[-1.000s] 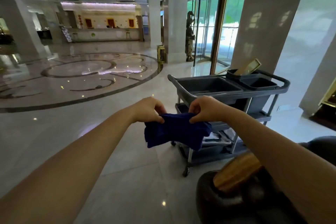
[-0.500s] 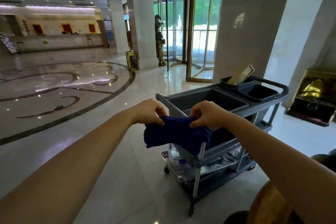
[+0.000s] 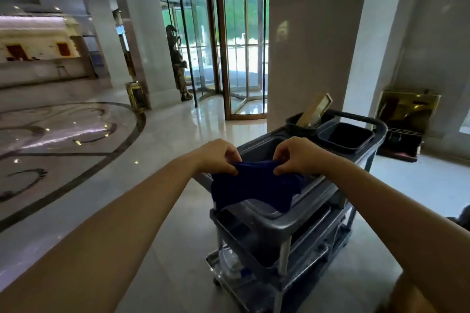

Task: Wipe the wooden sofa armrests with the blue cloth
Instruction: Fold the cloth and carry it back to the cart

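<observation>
A dark blue cloth [image 3: 251,188] hangs stretched between both of my hands, above the near end of a grey cleaning cart [image 3: 300,223]. My left hand [image 3: 220,156] pinches its upper left edge. My right hand [image 3: 296,155] pinches its upper right edge. Only a brown sliver of the wooden sofa armrest [image 3: 404,297] shows at the bottom right corner, below my right forearm. A dark bit of the sofa [image 3: 463,218] peeks in at the right edge.
The cart has a top tub, two lower shelves and two dark bins [image 3: 346,136] at its far end. A thick white pillar [image 3: 312,40] stands behind it. A revolving glass door [image 3: 229,46] lies ahead, polished marble floor [image 3: 76,160] spreads left, and a gold box [image 3: 407,109] sits right.
My view has swung right and closer to the cart, so the armrest has slid almost out of the bottom right. Both hands keep the same pinch on the cloth.
</observation>
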The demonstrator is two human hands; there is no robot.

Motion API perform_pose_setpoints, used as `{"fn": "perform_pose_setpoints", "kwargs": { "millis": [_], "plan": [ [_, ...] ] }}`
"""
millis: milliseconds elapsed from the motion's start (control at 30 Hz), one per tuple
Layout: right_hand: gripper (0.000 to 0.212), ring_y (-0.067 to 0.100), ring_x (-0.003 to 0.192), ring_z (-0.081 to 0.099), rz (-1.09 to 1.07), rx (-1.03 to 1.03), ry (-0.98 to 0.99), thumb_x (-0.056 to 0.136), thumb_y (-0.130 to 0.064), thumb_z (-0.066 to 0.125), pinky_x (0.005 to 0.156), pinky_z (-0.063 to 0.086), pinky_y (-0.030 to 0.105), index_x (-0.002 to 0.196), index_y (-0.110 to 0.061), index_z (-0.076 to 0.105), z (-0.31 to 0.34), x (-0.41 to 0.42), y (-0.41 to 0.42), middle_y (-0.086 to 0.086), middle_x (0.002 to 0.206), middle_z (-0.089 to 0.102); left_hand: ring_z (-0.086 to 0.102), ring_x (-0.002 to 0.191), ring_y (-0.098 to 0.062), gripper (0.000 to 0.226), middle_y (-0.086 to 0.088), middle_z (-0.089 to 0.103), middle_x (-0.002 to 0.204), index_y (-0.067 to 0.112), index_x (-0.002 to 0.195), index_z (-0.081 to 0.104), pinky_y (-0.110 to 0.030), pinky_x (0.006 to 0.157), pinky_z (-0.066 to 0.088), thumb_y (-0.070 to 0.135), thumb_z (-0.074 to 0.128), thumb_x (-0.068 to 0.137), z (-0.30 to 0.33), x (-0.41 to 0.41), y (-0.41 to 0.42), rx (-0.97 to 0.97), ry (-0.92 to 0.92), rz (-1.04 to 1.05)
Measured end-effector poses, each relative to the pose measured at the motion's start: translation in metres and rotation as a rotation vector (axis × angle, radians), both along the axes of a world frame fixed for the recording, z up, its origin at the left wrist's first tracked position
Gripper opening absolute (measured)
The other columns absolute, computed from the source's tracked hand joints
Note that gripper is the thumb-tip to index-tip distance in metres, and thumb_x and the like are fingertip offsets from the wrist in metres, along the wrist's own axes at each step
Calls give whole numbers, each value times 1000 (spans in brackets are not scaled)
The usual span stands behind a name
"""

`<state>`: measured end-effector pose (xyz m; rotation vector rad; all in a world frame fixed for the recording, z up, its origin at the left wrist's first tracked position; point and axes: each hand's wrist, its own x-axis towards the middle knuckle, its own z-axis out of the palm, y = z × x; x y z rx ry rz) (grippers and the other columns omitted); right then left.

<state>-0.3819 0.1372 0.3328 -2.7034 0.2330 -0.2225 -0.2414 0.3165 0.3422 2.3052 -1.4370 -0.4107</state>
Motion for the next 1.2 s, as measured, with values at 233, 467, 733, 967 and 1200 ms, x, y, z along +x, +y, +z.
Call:
{"fn": "perform_pose_setpoints", "kwargs": {
  "millis": [233, 467, 733, 967, 1200],
  "plan": [
    [14, -1, 66, 52, -150, 36, -11, 70, -23, 76, 60, 38, 11, 81, -21, 68, -23, 58, -75, -19, 70, 54, 61, 79, -6, 17, 11, 63, 84, 27, 84, 64, -17, 68, 49, 12, 67, 77, -20, 80, -92, -11, 43, -120],
    [14, 3, 66, 52, -340, 93, 40, 68, -20, 75, 59, 37, 9, 80, -19, 68, -80, 107, -122, -13, 70, 56, 64, 86, -11, 19, -1, 69, 95, 18, 95, 68, -25, 77, 54, 13, 66, 77, -76, 155, -174, 55, 68, -300],
    [16, 7, 69, 54, -642, 219, 101, 67, -15, 73, 56, 36, 11, 83, -11, 69, -147, 153, -144, 2, 78, 68, 59, 71, -6, 19, 1, 67, 81, 13, 87, 69, -19, 68, 48, 7, 65, 70, -145, 224, -249, 103, 128, -514],
    [15, 10, 69, 54, -831, 321, 182, 67, -16, 73, 62, 37, 18, 81, -13, 67, -199, 167, -157, -2, 74, 63, 62, 81, -14, 23, -8, 70, 92, 10, 92, 68, -26, 76, 51, 4, 64, 70, -201, 244, -297, 208, 180, -634],
    [17, 14, 75, 55, -880, 446, 331, 70, -17, 74, 66, 44, 23, 83, -15, 65, -265, 174, -161, -2, 78, 59, 54, 78, -7, 19, 6, 59, 87, 18, 91, 66, -18, 70, 42, 11, 64, 74, -274, 247, -309, 353, 150, -686]
  ]
}}
